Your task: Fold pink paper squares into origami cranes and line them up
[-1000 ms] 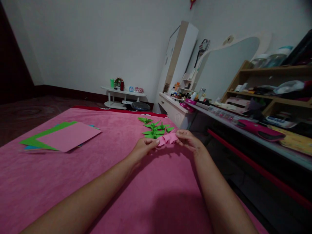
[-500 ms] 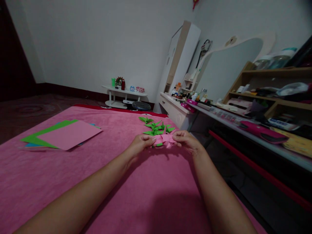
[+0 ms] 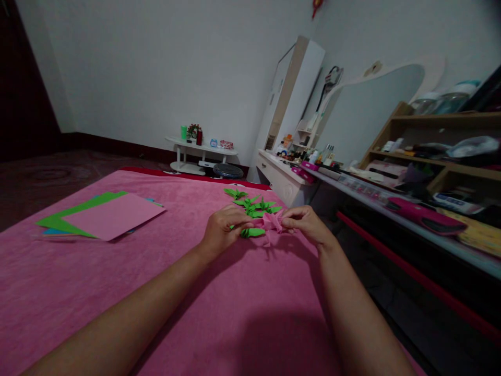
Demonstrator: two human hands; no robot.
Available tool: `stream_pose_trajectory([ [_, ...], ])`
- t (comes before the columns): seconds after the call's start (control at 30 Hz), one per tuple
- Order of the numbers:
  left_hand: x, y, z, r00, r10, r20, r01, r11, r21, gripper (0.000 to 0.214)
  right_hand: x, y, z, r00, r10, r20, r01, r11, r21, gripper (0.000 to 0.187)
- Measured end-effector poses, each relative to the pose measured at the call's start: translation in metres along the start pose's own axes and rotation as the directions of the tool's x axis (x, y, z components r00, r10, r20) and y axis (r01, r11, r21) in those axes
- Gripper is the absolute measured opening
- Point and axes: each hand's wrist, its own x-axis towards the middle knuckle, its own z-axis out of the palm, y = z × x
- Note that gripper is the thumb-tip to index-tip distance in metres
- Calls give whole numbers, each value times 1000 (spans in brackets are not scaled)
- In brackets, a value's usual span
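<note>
Pink blanket [image 3: 183,292], plush nap, red band along far edge; white wall [image 3: 156,68] behind. Beyond far edge: low white table [image 3: 205,148] with one green cup [image 3: 183,132], one red can [image 3: 199,138]. Right side: white cabinet [image 3: 301,78], mirror [image 3: 368,115], wooden shelf [image 3: 442,119] full of clutter.

Two hands, one pink paper figure [image 3: 271,221], held near blanket's right edge. Left hand [image 3: 226,225] pinches one end, right hand [image 3: 303,223] pinches the other, fingers closed on it. Green paper figures [image 3: 235,194]: at least four, overlapping, exact count unclear; mostly toward far right corner, one by left fingertips. Pointed, winged, creased.

Paper stack [image 3: 117,214] near left edge: flat, smooth; pink sheet topmost, green and blue beneath, fanned, sheet count unclear.
</note>
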Motion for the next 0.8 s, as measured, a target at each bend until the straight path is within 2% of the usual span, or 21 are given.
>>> stream_pose_trajectory([
  [0.17, -1, -1, -6, 979, 204, 3, -202, 968, 152, 10, -1, -5, 4, 999, -19, -38, 19, 1000, 6, 15],
  [0.3, 0, -2, -10, 968, 251, 17, -250, 957, 148, 15, -1, -8, 5, 999, -39, -34, 39, 999, -2, 15],
  [0.37, 1, -1, -10, 982, 190, 14, -190, 975, 113, 12, -2, -9, 4, 999, -39, -36, 39, 999, 1, 15],
  [0.4, 1, 0, -8, 993, 120, 19, -121, 990, 77, 11, -2, -9, 3, 999, -28, -34, 28, 1000, 2, 16],
  [0.47, 0, 4, 1, 993, -110, 33, 112, 993, -43, 12, -2, -7, -1, 999, 20, -30, -20, 1000, 4, 18],
  [0.5, 0, 7, 9, 962, -267, 52, 272, 954, -124, 13, -3, -4, -4, 998, 63, -21, -62, 998, 9, 19],
  [0.53, -2, 9, 18, 901, -430, 53, 431, 875, -220, 13, -4, 0, -8, 993, 116, -5, -116, 993, 21, 19],
  [0.57, -3, 13, 28, 818, -569, 84, 562, 761, -324, 14, -5, 6, -12, 985, 175, 11, -175, 984, 39, 22],
  [0.63, -7, 19, 50, 632, -753, 183, 729, 497, -471, 17, -9, 21, -22, 960, 278, 35, -281, 956, 90, 32],
  [0.7, -12, 23, 72, 458, -842, 286, 826, 283, -488, 17, -14, 39, -33, 940, 342, 3, -339, 930, 142, 33],
  [0.73, -14, 23, 82, 398, -858, 325, 852, 215, -477, 15, -17, 49, -38, 929, 369, -18, -361, 918, 166, 31],
  [0.77, -15, 22, 91, 363, -869, 335, 869, 187, -458, 13, -20, 58, -43, 915, 403, -23, -393, 901, 183, 29],
  [0.8, -17, 20, 100, 353, -879, 321, 881, 197, -430, 11, -23, 67, -47, 899, 438, -16, -427, 883, 195, 27],
])
